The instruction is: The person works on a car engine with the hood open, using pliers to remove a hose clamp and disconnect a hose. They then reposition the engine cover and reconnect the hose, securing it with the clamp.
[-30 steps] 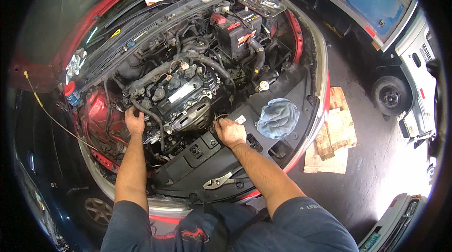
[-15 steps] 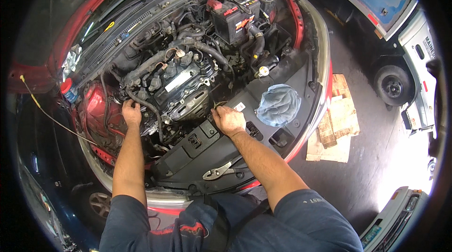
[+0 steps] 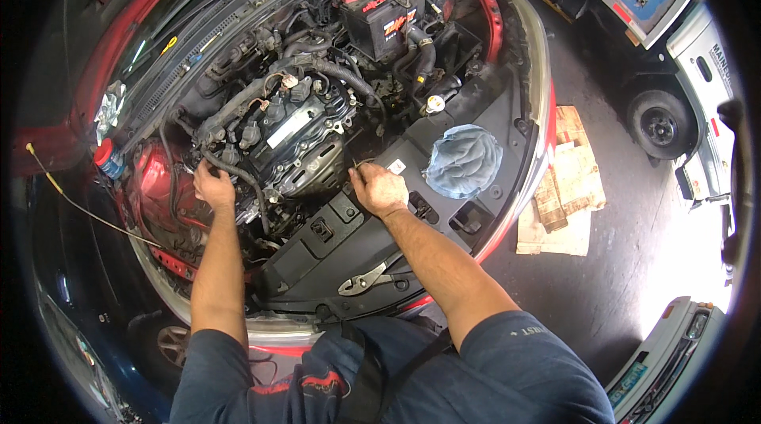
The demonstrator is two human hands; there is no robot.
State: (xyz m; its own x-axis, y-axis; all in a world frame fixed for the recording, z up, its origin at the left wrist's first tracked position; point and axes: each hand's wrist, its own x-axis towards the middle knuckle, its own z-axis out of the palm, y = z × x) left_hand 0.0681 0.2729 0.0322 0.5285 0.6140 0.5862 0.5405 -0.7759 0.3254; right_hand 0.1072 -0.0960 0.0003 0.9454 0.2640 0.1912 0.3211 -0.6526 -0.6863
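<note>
Reaching into engine bay: left hand (image 3: 212, 186) grip closed round black hose (image 3: 242, 178); right hand (image 3: 379, 189) pinching thin wire (image 3: 361, 162).

Black hose (image 3: 242, 178) curving beside grimy engine (image 3: 297, 135).

- The left hand (image 3: 212, 186) has its fingertips tucked among hoses beside the engine (image 3: 293, 135); what they grip cannot be told.
- The right hand (image 3: 379, 189) pinches something thin, too small to identify.
- The pliers (image 3: 366, 280) have their handles partly under the right forearm.
- The battery (image 3: 382, 16) label is blurred.
- The white van (image 3: 705, 83) is cut off by the picture's rim.
</note>
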